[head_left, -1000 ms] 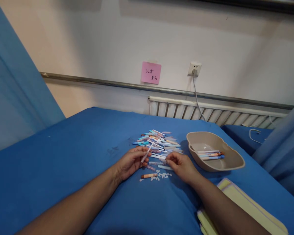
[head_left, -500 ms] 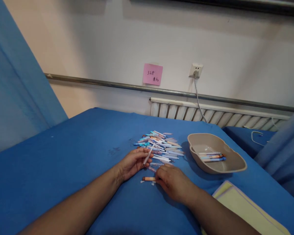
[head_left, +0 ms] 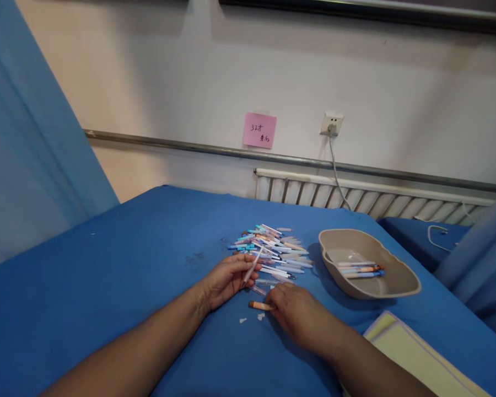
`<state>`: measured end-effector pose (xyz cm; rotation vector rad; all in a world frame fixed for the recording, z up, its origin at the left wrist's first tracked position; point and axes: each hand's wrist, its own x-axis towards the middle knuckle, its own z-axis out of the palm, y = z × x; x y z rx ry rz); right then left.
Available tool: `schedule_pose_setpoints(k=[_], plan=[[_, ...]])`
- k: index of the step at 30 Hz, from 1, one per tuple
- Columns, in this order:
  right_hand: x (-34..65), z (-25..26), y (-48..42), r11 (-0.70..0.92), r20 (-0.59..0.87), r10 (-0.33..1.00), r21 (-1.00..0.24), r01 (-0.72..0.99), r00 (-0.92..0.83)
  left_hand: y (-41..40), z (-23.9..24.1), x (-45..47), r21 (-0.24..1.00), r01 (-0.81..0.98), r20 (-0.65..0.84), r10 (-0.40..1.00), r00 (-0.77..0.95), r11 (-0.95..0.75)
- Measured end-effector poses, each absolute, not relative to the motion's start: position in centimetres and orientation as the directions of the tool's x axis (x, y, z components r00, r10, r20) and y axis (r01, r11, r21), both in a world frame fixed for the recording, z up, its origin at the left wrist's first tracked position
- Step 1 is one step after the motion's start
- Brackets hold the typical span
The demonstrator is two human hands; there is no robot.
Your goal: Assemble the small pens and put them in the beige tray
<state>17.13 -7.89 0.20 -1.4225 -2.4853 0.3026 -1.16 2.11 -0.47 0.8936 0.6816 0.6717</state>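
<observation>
My left hand (head_left: pixel 225 278) rests on the blue cloth and pinches a thin white pen refill (head_left: pixel 252 267) that sticks up and to the right. My right hand (head_left: pixel 295 314) lies palm down just right of it, fingers curled over small white bits, its fingertips touching an orange pen barrel (head_left: pixel 259 305). Beyond both hands lies a loose pile of pens and pen parts (head_left: pixel 273 249) in pastel colours. A beige tray (head_left: pixel 397 286) to the right holds three pens (head_left: pixel 361 269).
A blue cloth covers the table (head_left: pixel 128 264). Two small white bits (head_left: pixel 243 320) lie near the orange barrel. A yellow folded cloth (head_left: pixel 417 358) sits at the lower right. Blue curtains hang left and right; a radiator and wall socket stand behind.
My right hand slid left and toward me, from beside the pile onto the small white bits and the orange barrel. My left hand kept the refill and barely moved.
</observation>
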Motion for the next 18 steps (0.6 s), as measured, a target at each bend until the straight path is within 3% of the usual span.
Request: schedule_pose_setpoints(k=[5,8,10,12,14,16,18], plan=[[17.4,0.0,-7.8,0.488,0.146,0.872,-0.351,0.799,-0.468,2.1,-0.4,-1.2,0.841,-0.245,-0.259,0.756,0.602,0.483],[17.9,-0.9,-7.2,0.449,0.218,0.893,-0.487,0.749,-0.394,2.1,-0.4,-1.2,0.846,-0.246,-0.252,0.761,0.597,0.473],[18.1,-1.8,-6.4,0.392,0.26,0.92,-0.645,0.656,-0.294,2.0,-0.4,-1.2,0.854,-0.242,-0.244,0.765,0.596,0.461],[18.4,-2.7,-5.5,0.285,0.244,0.958,-0.847,0.449,-0.15,2.0,-0.4,-1.2,0.861,-0.23,-0.241,0.763,0.6,0.453],[18.7,-3.1,-4.7,0.194,0.186,0.98,-0.97,0.147,-0.065,1.9,-0.3,-1.1,0.867,-0.217,-0.239,0.756,0.609,0.449],[18.9,-3.1,-4.3,0.121,0.125,0.991,-0.989,-0.081,-0.045,1.8,-0.2,-1.1,0.871,-0.204,-0.241,0.751,0.615,0.446],[19.2,-2.9,-4.2,0.056,0.067,0.997,-0.978,-0.202,-0.049,1.8,-0.1,-1.1,0.877,-0.195,-0.239,0.751,0.616,0.439]])
